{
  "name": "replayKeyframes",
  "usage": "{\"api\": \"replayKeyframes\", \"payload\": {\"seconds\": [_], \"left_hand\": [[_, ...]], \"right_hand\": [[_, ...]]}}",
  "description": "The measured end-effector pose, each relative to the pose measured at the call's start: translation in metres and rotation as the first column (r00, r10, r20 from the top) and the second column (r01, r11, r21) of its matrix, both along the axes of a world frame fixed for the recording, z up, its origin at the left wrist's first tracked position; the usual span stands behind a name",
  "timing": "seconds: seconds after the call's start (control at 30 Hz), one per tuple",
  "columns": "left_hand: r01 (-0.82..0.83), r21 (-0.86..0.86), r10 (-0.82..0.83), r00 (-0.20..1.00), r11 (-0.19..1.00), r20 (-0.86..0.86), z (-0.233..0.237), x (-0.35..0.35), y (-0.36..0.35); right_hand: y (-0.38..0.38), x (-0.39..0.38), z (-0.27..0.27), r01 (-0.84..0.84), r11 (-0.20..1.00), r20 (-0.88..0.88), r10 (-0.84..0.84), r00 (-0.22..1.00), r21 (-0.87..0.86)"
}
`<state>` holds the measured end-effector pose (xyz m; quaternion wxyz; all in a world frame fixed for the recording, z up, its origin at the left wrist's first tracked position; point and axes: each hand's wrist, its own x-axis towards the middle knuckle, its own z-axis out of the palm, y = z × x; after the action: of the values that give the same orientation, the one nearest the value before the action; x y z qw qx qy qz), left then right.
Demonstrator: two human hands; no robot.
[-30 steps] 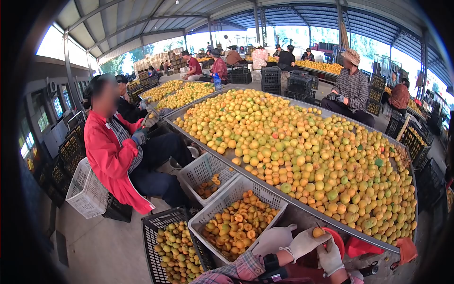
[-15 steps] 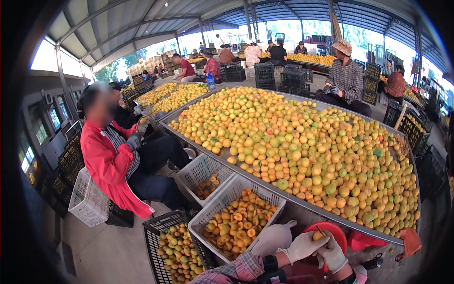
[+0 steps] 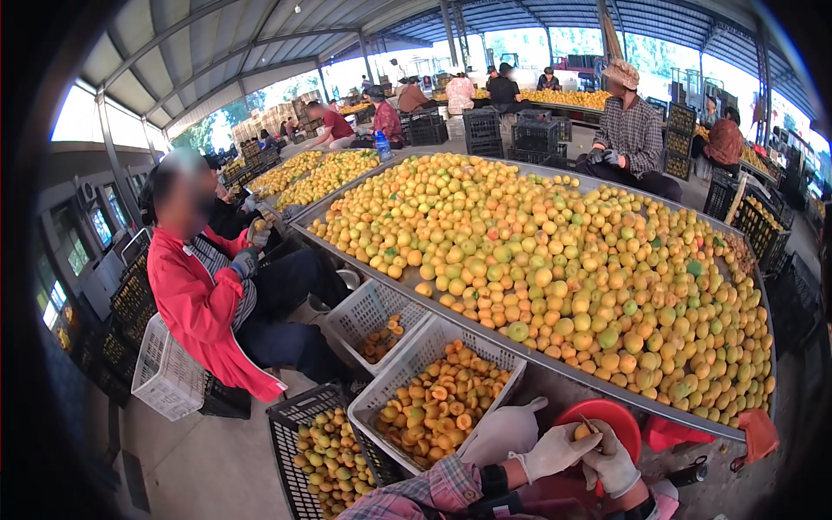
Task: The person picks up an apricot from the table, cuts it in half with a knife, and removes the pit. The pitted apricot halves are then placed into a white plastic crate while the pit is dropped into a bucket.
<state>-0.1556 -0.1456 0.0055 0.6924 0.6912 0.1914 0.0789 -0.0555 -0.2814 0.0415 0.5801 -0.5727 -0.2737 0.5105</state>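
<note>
While both gloved hands meet low at the front, a small orange fruit point(image 3: 584, 432) sits between their fingertips, just in front of the red bucket point(image 3: 620, 418). The left hand point(image 3: 555, 452) is closed on the fruit from one side with thumb and fingers. The right hand point(image 3: 614, 466) has its fingers curled in against the other side; whether it grips the fruit itself or the thin dark tool point(image 3: 590, 425) beside it, one cannot tell.

The fruit looks light and small enough for a fingertip hold. Its flesh is probably firm but yielding, easy to bruise under a hard pinch, and any cut face would likely be wet and slippery. The best hold seems to be around its rounded sides, with gentle pressure and the fingers clear of the tool.

Beside the left arm stands a pale crate point(image 3: 362, 414) of split fruit point(image 3: 446, 400), and next to that a black crate point(image 3: 282, 451) of whole, greener fruit point(image 3: 332, 464). Beyond the hands, a metal-edged table point(image 3: 555, 354) bears a broad heap of yellow and orange fruit point(image 3: 520, 251).

No brand or label can be read; the blue bottle point(image 3: 382, 146) is too small to make out any writing.
</note>
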Motion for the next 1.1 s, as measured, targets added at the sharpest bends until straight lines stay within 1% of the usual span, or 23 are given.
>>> {"api": "replayKeyframes", "payload": {"seconds": [0.07,0.17,0.2,0.23,0.3,0.37,0.4,0.43,0.47,0.53,0.57,0.6,0.63,0.67,0.73,0.77,0.83,0.87,0.93,0.97,1.03,1.1], "left_hand": [[-0.003,-0.023,0.004,1.000,1.000,0.016,0.003,-0.003,0.001],[0.036,-0.045,-0.038,0.999,0.998,-0.030,0.002,-0.008,0.003],[0.061,-0.053,-0.060,0.998,0.997,0.023,-0.007,-0.009,0.004],[0.085,-0.060,-0.081,0.994,0.995,0.076,-0.004,-0.010,0.005],[0.082,-0.078,-0.077,0.995,0.994,0.063,0.003,-0.015,0.003],[0.085,-0.096,-0.081,0.996,0.992,0.041,0.004,-0.016,0.000],[0.027,-0.039,-0.023,0.994,0.999,0.103,-0.001,-0.012,-0.001],[-0.035,0.014,0.032,0.985,0.999,0.169,-0.001,-0.011,-0.003],[-0.033,0.010,0.031,0.985,0.999,0.168,0.000,-0.010,-0.004],[-0.065,-0.129,0.085,0.984,0.989,0.154,0.006,-0.007,-0.003],[0.065,-0.176,-0.038,0.987,0.982,0.155,0.010,-0.010,0.004],[0.042,-0.136,-0.027,0.994,0.990,0.110,0.020,-0.015,0.006],[0.123,-0.094,-0.109,0.984,0.988,0.141,0.029,-0.016,-0.001],[0.149,-0.020,-0.142,0.972,0.989,0.185,0.040,-0.019,0.015],[0.252,-0.259,-0.184,0.948,0.932,0.261,0.025,-0.016,0.014],[0.286,-0.348,-0.180,0.935,0.893,0.305,0.021,-0.015,0.011],[0.403,-0.512,-0.155,0.875,0.758,0.459,0.017,-0.012,0.005],[0.405,-0.520,-0.157,0.876,0.753,0.455,0.014,-0.011,0.004],[0.462,-0.646,-0.115,0.856,0.608,0.505,0.009,-0.009,0.004],[0.454,-0.650,-0.105,0.859,0.610,0.501,0.008,-0.010,0.003],[0.410,-0.703,-0.021,0.871,0.581,0.490,0.005,-0.011,0.000],[0.407,-0.715,-0.019,0.876,0.569,0.483,0.000,-0.010,0.001]], "right_hand": [[0.001,-0.001,0.003,-0.024,1.000,-0.004,0.024,1.000,0.007],[0.001,-0.003,0.003,-0.052,0.999,-0.007,0.052,0.999,0.013],[0.001,-0.003,0.003,-0.052,0.999,-0.010,0.052,0.999,0.011],[0.000,-0.002,0.002,-0.031,0.999,-0.031,0.031,0.999,0.011],[0.000,-0.002,0.006,-0.012,1.000,-0.051,0.012,0.999,0.009],[-0.001,-0.007,0.017,-0.026,0.999,0.107,0.028,0.994,-0.020],[-0.001,-0.006,0.014,-0.023,0.999,0.104,0.026,0.994,-0.023],[-0.001,-0.004,0.009,0.008,1.000,0.070,-0.008,0.998,0.011],[0.000,-0.003,0.006,0.040,0.998,0.036,-0.042,0.998,0.043],[0.002,-0.001,0.008,0.049,0.997,0.031,-0.050,0.998,0.052],[0.000,-0.001,0.009,0.067,0.996,0.023,-0.069,0.997,0.058],[-0.001,0.001,0.009,0.053,0.993,-0.066,-0.046,0.997,0.108],[-0.005,-0.001,0.015,0.120,0.987,-0.224,-0.094,0.970,0.107],[-0.006,0.000,0.019,0.135,0.982,-0.293,-0.092,0.952,0.130],[-0.013,0.004,0.015,0.146,0.980,-0.362,-0.088,0.928,0.134],[-0.013,0.006,0.009,0.141,0.969,-0.413,-0.046,0.910,0.202],[-0.015,0.005,0.021,0.175,0.967,-0.475,-0.069,0.877,0.183],[-0.019,0.005,0.020,0.182,0.968,-0.480,-0.077,0.874,0.175],[-0.021,0.008,0.016,0.230,0.956,-0.565,-0.088,0.821,0.185],[-0.023,0.009,0.014,0.222,0.958,-0.569,-0.083,0.818,0.181],[-0.025,0.011,0.009,0.219,0.966,-0.517,-0.118,0.848,0.138],[-0.024,0.012,0.010,0.212,0.970,-0.529,-0.120,0.840,0.117]]}}
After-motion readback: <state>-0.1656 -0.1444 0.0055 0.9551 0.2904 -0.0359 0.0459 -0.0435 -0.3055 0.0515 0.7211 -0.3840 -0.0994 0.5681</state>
